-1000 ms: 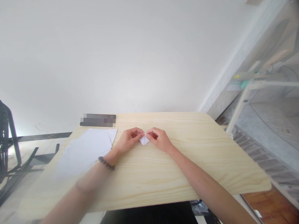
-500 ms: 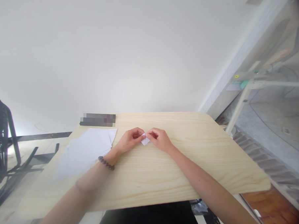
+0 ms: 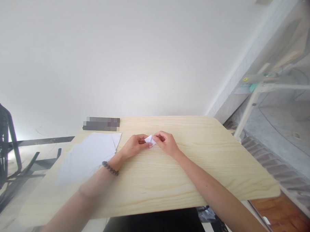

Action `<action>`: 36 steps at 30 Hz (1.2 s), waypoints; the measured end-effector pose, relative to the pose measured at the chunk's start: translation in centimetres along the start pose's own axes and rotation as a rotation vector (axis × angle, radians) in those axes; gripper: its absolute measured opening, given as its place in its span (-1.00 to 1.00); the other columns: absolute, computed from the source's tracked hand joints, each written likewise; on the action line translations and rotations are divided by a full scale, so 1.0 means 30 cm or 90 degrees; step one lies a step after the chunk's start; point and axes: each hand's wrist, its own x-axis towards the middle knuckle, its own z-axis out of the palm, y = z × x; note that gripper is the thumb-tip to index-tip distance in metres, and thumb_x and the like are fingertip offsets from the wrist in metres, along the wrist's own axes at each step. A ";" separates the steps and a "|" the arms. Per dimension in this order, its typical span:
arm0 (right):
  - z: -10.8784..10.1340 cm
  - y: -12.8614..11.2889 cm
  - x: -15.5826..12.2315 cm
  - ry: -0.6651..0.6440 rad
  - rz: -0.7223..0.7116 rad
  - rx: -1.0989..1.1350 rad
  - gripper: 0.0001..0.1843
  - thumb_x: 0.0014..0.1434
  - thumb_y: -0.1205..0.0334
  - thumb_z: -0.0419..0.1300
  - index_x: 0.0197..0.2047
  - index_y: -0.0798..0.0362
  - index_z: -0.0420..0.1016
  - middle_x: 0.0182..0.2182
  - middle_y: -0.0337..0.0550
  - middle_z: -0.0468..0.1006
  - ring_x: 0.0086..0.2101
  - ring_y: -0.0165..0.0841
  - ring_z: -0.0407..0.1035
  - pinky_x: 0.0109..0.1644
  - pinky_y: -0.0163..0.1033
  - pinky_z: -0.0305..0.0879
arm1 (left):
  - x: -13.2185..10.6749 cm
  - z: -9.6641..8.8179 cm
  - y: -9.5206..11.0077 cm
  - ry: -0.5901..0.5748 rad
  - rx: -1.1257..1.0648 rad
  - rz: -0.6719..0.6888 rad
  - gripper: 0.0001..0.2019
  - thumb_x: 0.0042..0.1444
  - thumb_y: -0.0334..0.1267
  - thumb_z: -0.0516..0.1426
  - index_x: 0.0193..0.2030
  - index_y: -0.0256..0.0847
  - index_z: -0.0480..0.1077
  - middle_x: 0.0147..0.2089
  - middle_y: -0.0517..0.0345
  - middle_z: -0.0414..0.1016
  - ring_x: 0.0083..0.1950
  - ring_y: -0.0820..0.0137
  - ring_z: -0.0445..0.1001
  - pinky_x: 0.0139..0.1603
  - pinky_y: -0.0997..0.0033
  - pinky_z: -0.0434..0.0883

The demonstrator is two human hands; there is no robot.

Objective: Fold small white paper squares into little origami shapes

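1. My left hand (image 3: 134, 146) and right hand (image 3: 168, 144) pinch a small folded paper (image 3: 148, 139).
2. It is over the table (image 3: 152, 177), well in from the right edge (image 3: 253, 163).
3. White sheets (image 3: 91, 154) lie to my left.

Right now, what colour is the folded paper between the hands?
Plain white; the folded paper shows in the head view, the only one.

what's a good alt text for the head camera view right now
A person's left hand and right hand hold a small folded white paper between them at a pale wooden table. White sheets lie overlapping to the left, with a pixelated dark object beyond them; a beaded bracelet circles the left wrist.
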 end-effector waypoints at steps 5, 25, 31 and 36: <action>-0.005 -0.015 0.000 -0.037 0.006 0.002 -0.71 0.08 0.08 0.02 -0.41 0.12 0.40 -0.54 -0.23 0.41 -0.57 -0.52 0.20 -0.50 -0.40 0.13 | 0.004 -0.008 0.002 0.046 0.003 0.017 -0.71 -0.10 -0.10 0.14 -0.32 -0.31 0.41 -0.40 0.08 0.48 -0.35 0.36 0.43 -0.27 0.38 0.35; -0.007 -0.012 0.001 0.007 -0.020 -0.051 -0.71 0.12 0.08 -0.02 -0.43 0.11 0.36 -0.57 -0.24 0.37 -0.55 -0.50 0.19 -0.48 -0.40 0.11 | 0.010 -0.020 -0.010 0.021 -0.018 -0.036 -0.66 -0.16 -0.08 0.19 -0.27 -0.28 0.43 -0.35 0.05 0.50 -0.27 0.31 0.44 -0.20 0.34 0.34; -0.005 -0.020 -0.004 -0.031 -0.021 -0.054 -0.69 0.13 0.08 -0.04 -0.44 0.11 0.36 -0.61 -0.27 0.32 -0.57 -0.51 0.15 -0.49 -0.40 0.07 | 0.008 -0.029 -0.013 -0.019 0.002 -0.010 -0.73 -0.15 -0.12 0.19 -0.36 -0.29 0.43 -0.41 0.10 0.47 -0.35 0.37 0.42 -0.33 0.43 0.32; -0.007 -0.022 -0.003 -0.052 -0.017 -0.060 -0.68 0.14 0.08 -0.07 -0.46 0.10 0.34 -0.65 -0.30 0.27 -0.59 -0.52 0.12 -0.51 -0.40 0.04 | 0.003 -0.023 -0.011 -0.016 0.002 -0.011 -0.70 -0.15 -0.11 0.19 -0.33 -0.31 0.42 -0.41 0.11 0.46 -0.39 0.39 0.41 -0.41 0.46 0.29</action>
